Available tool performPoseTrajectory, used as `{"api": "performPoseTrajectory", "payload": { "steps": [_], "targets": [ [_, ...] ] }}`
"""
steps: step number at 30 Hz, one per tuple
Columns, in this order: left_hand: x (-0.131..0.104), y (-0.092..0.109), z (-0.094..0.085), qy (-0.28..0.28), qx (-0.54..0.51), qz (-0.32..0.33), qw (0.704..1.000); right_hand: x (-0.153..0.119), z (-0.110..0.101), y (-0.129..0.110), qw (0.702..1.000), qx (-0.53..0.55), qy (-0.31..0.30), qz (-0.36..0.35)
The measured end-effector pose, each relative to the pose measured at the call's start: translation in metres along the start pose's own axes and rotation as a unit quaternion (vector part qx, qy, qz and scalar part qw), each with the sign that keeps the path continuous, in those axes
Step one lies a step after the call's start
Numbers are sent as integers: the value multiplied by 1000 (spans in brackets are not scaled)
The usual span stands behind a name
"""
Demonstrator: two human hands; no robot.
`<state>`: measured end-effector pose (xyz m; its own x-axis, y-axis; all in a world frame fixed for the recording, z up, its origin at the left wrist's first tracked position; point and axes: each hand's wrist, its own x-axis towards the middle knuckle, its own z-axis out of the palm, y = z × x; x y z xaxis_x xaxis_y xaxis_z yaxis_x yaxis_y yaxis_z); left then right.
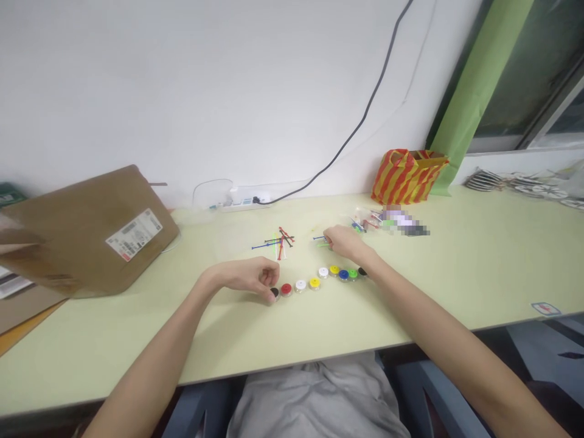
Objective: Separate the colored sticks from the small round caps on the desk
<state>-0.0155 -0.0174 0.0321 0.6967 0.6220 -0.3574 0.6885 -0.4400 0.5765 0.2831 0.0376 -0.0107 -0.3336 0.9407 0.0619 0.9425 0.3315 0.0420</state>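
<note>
My left hand point(250, 277) hovers low over the table with curled fingers and the thumb apart from them. Its thumb touches a small round jar with a black lid point(274, 292), at the left end of a line of jars. Along that line come a red-lidded jar point(286, 289), a white-lidded jar point(300, 285) and a yellow-lidded jar point(314, 283). My right hand point(344, 241) is closed in a pinch at thin plastic sticks, a blue stick point(318, 238) and a green stick point(323, 245). Under my right forearm, another black-lidded jar point(362, 271) is partly hidden.
Several coloured sticks point(279, 241) lie in a pile behind the jars. A cardboard box point(91, 237) stands left; a striped bag point(406, 176) is at the back right. Plastic packets point(365, 218) lie beyond my right hand. A power strip point(246, 202) sits by the wall.
</note>
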Motion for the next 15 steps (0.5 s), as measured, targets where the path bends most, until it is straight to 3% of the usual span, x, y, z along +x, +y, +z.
{"api": "performPoseTrajectory", "payload": {
  "steps": [4,7,9,11,13,15],
  "targets": [
    [1,-1,1,3,2,27,1000,0,0,0,1000,-7,-10,-5],
    [-1,2,0,52,21,23,998,-1,0,2,1000,5,-13,-1],
    [0,3,-1,115,35,17,993,-2,-2,3,1000,14,-11,-5],
    [4,3,0,215,52,10,975,-4,-4,3,1000,22,-11,-6],
    [12,0,3,329,84,-6,941,-6,-6,3,1000,26,-11,-3],
    [22,-5,9,404,122,-27,906,-6,-7,3,1000,27,-12,-2]
  ]
}}
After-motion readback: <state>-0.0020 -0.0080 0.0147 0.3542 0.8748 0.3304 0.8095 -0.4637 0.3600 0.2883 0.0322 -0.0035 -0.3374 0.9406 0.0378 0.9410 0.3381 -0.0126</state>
